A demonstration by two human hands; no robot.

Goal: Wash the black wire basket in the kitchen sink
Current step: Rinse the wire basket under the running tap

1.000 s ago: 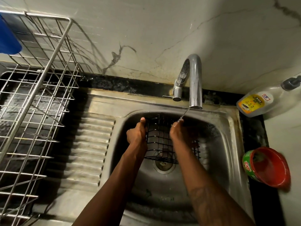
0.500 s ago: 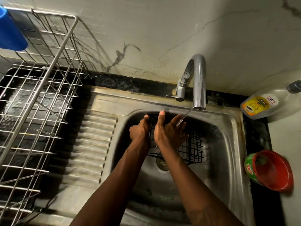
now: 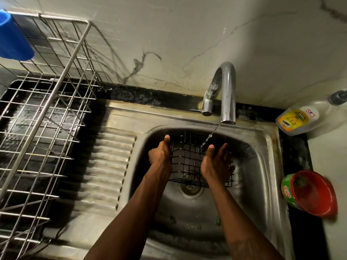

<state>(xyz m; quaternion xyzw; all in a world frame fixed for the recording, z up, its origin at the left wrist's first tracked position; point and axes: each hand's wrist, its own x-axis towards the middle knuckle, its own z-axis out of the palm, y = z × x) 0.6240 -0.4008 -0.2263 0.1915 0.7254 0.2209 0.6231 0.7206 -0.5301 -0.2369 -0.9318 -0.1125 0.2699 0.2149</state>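
Head view gives me the black wire basket [image 3: 189, 162] down in the steel sink [image 3: 262, 166], above the drain [image 3: 191, 187]. My left hand [image 3: 160, 154] is clamped on its left edge. My right hand [image 3: 216, 162] lies flat and spread against its right side, fingers straight. A thin stream [image 3: 212, 134] from the chrome tap [image 3: 226, 91] falls just beside that thumb.

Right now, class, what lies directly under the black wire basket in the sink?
Under the black wire basket the sink's round drain shows through the wires and below its front edge. The basin floor beneath the basket's right part is hidden by the right hand.
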